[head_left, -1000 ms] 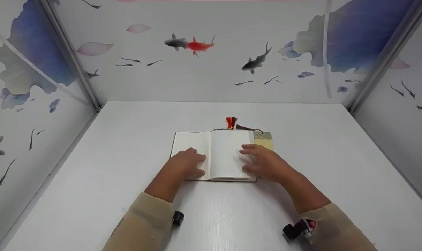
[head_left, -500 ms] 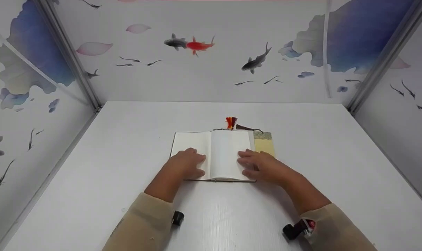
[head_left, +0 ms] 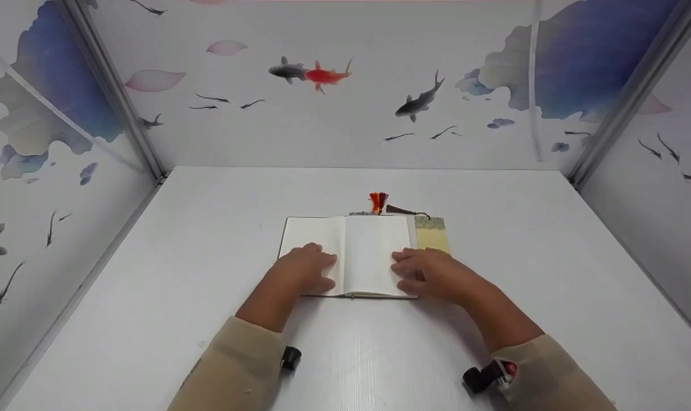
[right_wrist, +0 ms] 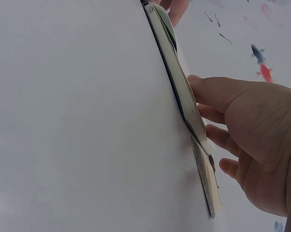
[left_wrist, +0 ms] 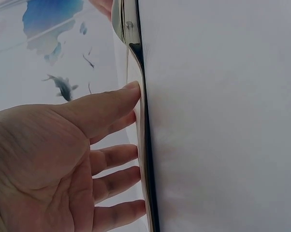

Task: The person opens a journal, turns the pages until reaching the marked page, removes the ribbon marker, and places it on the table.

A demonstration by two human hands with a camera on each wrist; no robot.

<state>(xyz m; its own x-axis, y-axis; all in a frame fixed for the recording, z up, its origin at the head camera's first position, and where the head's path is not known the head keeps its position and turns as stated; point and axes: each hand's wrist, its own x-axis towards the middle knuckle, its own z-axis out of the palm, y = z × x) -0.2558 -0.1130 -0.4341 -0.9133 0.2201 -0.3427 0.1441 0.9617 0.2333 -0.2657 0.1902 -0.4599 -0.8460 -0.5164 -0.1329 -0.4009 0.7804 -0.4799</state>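
White tabletop (head_left: 208, 257) fills your booth, walled by panels painted with fish (head_left: 311, 73). Your left hand (head_left: 305, 268) lies flat on the left page of the open notebook (head_left: 368, 251), fingers (left_wrist: 114, 157) straight and slightly spread, thumb at the near edge. Your right hand (head_left: 431, 273) rests on the right page's outer edge, fingers (right_wrist: 218, 137) relaxed and loosely apart. The notebook sits mid-table; a yellow bookmark (head_left: 432, 234) lies just beside its right edge, tassels (head_left: 378, 201) at the top.
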